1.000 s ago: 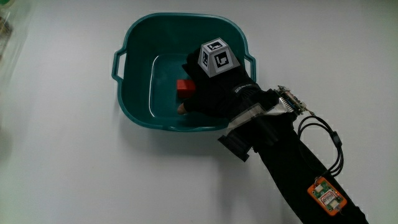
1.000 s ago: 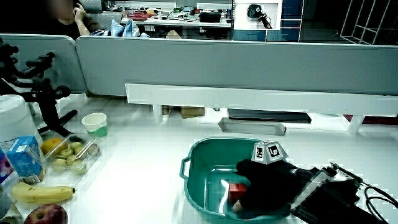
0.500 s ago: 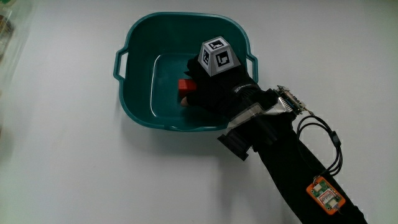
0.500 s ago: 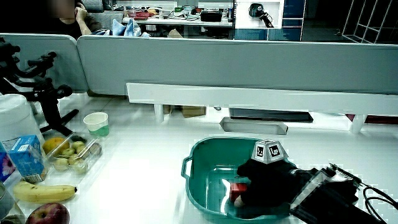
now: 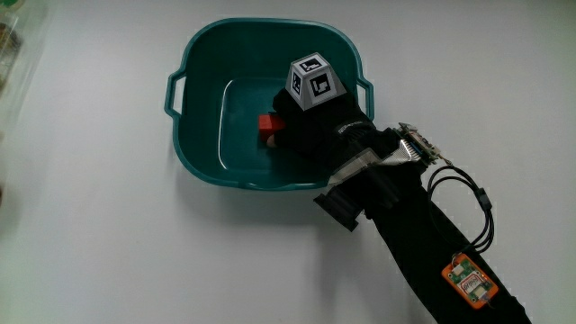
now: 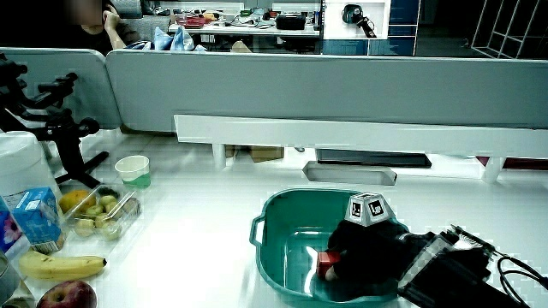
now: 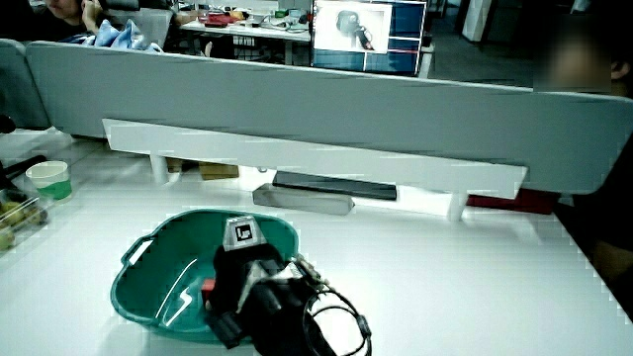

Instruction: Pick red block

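A small red block (image 5: 266,125) lies inside a teal basin (image 5: 193,54) with two handles. The hand (image 5: 283,133) reaches into the basin from the rim nearest the person, its fingers curled around the block and covering part of it. A grey patterned cube (image 5: 310,83) rides on the back of the glove. In both side views the block (image 6: 325,262) (image 7: 209,287) shows as a red spot at the fingertips of the hand (image 6: 364,250) (image 7: 242,275), low inside the basin (image 6: 274,218) (image 7: 148,247).
The black-sleeved forearm (image 5: 423,243) carries cables and an orange tag (image 5: 468,279). In a side view a banana (image 6: 60,263), an apple (image 6: 60,295), a fruit tray (image 6: 98,214), a blue carton (image 6: 38,218) and a paper cup (image 6: 133,169) stand beside the basin.
The fingers have curled in tighter over the red block; the bare fingertip seen earlier is tucked away and less of the block shows. The basin has not moved.
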A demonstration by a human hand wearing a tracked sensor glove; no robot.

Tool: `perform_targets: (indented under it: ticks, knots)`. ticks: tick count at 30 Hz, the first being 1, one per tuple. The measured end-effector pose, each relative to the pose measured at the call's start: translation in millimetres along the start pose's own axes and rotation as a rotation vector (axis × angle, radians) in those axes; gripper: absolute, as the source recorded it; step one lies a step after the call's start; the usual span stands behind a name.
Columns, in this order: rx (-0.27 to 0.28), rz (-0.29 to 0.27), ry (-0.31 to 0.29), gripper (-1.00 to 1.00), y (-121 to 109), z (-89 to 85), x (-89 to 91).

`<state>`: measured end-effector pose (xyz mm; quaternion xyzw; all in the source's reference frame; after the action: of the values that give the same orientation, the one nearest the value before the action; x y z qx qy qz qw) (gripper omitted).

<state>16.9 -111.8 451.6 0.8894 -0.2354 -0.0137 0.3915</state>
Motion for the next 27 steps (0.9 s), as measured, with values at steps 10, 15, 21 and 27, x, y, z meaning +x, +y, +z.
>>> perform_targets:
  ticks: [10,15,21,27]
  knots:
    - [0.042,0.027,-0.005,1.00,-5,3.1,0.0]
    - [0.071,0.052,-0.015,1.00,-11,9.3,-3.4]
    - [0.109,0.071,-0.006,1.00,-28,24.1,-4.7]
    - [0.136,0.107,-0.006,1.00,-49,36.3,-6.5]
